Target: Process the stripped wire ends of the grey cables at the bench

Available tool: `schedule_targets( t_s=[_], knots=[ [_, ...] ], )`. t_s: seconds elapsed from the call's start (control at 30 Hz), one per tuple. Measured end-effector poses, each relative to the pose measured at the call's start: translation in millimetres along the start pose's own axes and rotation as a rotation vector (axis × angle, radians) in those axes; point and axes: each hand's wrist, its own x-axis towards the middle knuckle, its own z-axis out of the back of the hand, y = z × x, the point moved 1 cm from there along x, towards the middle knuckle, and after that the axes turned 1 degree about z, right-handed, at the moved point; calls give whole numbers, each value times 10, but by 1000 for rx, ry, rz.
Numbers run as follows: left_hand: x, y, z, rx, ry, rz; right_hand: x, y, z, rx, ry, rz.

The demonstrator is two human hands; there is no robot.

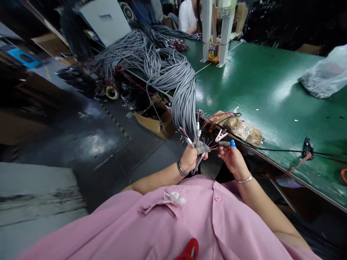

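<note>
My left hand (190, 159), its thumb in a grey finger cover, is closed around the ends of several grey cables (198, 139). Thin coloured wires (212, 145) fan out from a stripped cable end beside that thumb, towards the right. Close to their tips is my right hand (232, 157), with a grey and a blue finger cover and its fingers curled together. What it pinches, if anything, is too small to make out. Just above the wires, a pale pink clip (221, 135) sits at the table edge. Other cable ends with white sleeves (199, 132) stick up past my left hand.
A long heap of grey cables (162, 65) drapes over the green table (260, 79). A taped cardboard piece (238, 128) lies by the edge; black cords run rightward. A cardboard box (159, 122) is on the floor. A plastic bag (325, 76) lies right; a person (187, 16) is behind.
</note>
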Motion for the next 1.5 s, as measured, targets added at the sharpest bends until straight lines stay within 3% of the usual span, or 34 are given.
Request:
schedule_targets(
  t_s=[0.13, 0.3, 0.5, 0.73, 1.0, 1.2, 1.33, 1.5],
  knots=[
    [36, -53, -92, -14, 73, 81, 190, 66, -22, -43, -9, -6],
    [123, -46, -177, 1, 124, 98, 310, 135, -241, -86, 69, 152],
    [163, 12, -178, 0, 136, 89, 348, 131, -299, 72, 18, 100],
    [162, 23, -166, 60, 104, 114, 349, 110, -317, 75, -18, 85],
    [30, 7, -121, 38, 60, 67, 232, 122, -299, 144, 55, -47],
    [6, 1, -138, -28, 12, 22, 262, 156, -276, 125, -25, 56],
    [43, 7, -181, -38, 2, 28, 269, 134, -292, 80, 18, 54],
    [62, 11, -205, -32, -6, 52, 266, 74, -265, -161, -152, 327]
  ],
)
